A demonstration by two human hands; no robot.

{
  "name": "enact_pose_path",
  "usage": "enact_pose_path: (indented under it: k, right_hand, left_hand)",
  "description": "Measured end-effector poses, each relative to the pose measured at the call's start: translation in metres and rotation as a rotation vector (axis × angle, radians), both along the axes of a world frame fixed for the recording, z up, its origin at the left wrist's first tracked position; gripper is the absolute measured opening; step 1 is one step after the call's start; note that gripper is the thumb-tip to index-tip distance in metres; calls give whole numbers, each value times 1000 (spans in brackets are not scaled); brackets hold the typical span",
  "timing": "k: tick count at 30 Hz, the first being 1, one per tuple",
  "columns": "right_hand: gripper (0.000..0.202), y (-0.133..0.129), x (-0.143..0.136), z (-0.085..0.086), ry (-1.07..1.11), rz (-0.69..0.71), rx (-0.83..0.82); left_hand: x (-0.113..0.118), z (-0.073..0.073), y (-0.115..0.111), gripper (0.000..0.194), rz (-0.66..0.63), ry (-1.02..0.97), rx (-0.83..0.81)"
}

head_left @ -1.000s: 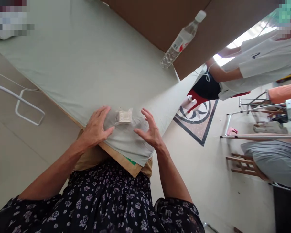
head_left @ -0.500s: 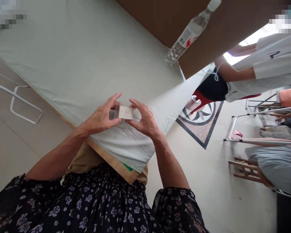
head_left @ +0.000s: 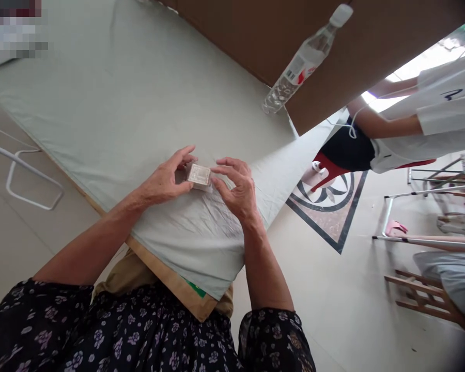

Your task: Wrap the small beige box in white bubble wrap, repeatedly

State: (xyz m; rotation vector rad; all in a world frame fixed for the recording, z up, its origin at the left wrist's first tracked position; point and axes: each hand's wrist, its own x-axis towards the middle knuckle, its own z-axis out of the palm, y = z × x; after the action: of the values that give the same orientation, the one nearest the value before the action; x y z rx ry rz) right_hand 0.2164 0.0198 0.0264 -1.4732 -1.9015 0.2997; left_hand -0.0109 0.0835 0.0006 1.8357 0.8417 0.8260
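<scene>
A small pale box (head_left: 199,175) with an ornate patterned top and what looks like a clear, shiny edge sits low over the cloth-covered table (head_left: 139,98). My left hand (head_left: 165,178) is closed around its left side, the thumb at the near edge and the fingers behind it. At the box's right edge is my right hand (head_left: 236,188), its fingers apart and bent. The forefinger and thumb tips come very close to that edge; whether they touch it I cannot tell.
A clear plastic bottle (head_left: 300,67) stands beyond, beside a large brown cardboard panel (head_left: 248,36). A person in a white shirt (head_left: 442,111) sits to the right. Wooden stools (head_left: 422,297) and a metal frame (head_left: 387,214) stand on the floor. A white metal loop (head_left: 33,194) is at left.
My right hand has eased off the box's right side, with its fingers drawn to the right. My left hand has kept its grip. The view has shifted slightly.
</scene>
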Motion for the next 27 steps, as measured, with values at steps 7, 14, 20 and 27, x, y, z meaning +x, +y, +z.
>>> enact_pose_path:
  k: [7, 14, 20, 27]
  right_hand:
    - [22, 1, -16, 21, -351, 107, 44]
    - [29, 0, -30, 34, -588, 172, 39]
    - [23, 11, -16, 32, -484, 215, 1]
    - [30, 12, -19, 28, -527, 195, 47]
  left_hand:
    - [3, 5, 1, 92, 9, 38, 21]
    - [6, 0, 4, 92, 11, -9, 7]
    - [8, -2, 6, 92, 22, -24, 0]
    - [8, -3, 7, 91, 24, -17, 17]
